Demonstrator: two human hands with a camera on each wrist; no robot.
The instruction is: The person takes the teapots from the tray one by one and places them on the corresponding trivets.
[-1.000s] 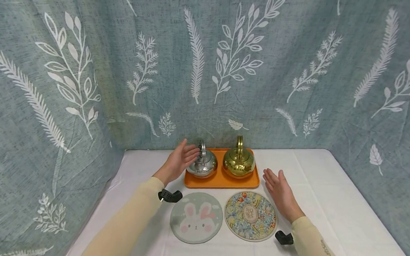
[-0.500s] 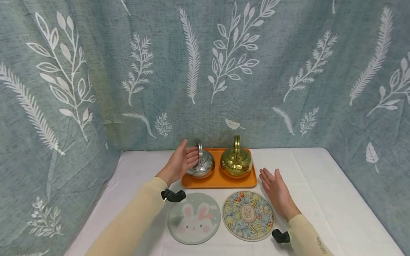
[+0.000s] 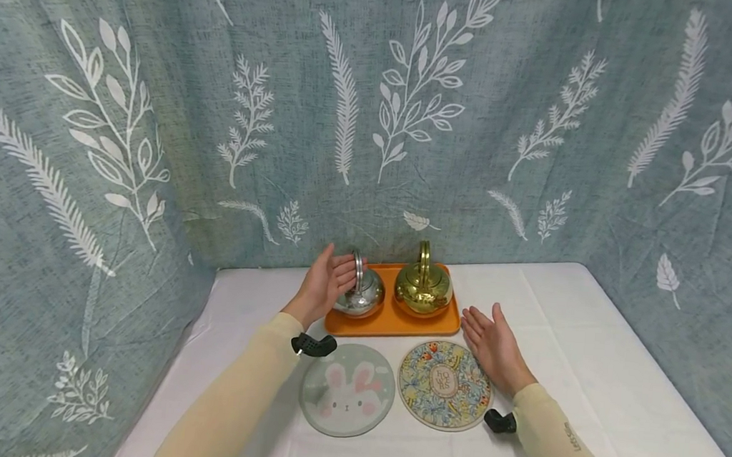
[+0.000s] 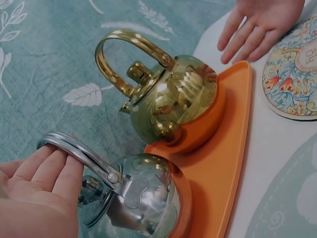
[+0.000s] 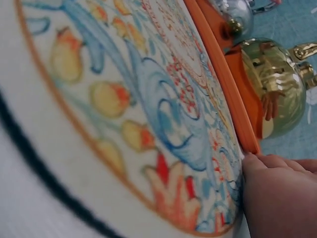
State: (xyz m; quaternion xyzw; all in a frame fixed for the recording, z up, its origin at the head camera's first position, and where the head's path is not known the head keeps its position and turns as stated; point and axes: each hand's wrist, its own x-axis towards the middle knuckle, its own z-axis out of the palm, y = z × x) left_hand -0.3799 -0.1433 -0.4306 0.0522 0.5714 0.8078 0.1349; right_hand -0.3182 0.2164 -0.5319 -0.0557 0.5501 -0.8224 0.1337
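In the head view a silver kettle (image 3: 368, 299) and a gold kettle (image 3: 424, 294) stand upright, side by side, on an orange tray (image 3: 390, 325). My left hand (image 3: 326, 283) is at the silver kettle, its fingers fairly straight and reaching in under the arched handle (image 4: 81, 148). The handle hides the fingertips in the left wrist view; the thumb points up. My right hand (image 3: 492, 342) is held with straight fingers beside the tray's front right corner. It holds nothing, and I cannot tell whether it touches the tray rim.
In front of the tray lie two round mats: a pale green one with a rabbit (image 3: 348, 392) at left and a flower-patterned one (image 3: 446, 385) at right. A white cloth (image 3: 588, 354) covers the table. A blue-green leaf-print curtain (image 3: 311, 109) hangs behind and at both sides.
My left hand has moved slightly right, its fingertips now passing under the silver kettle's handle. The right hand has come closer to the tray corner. Kettles, tray and mats stay put.
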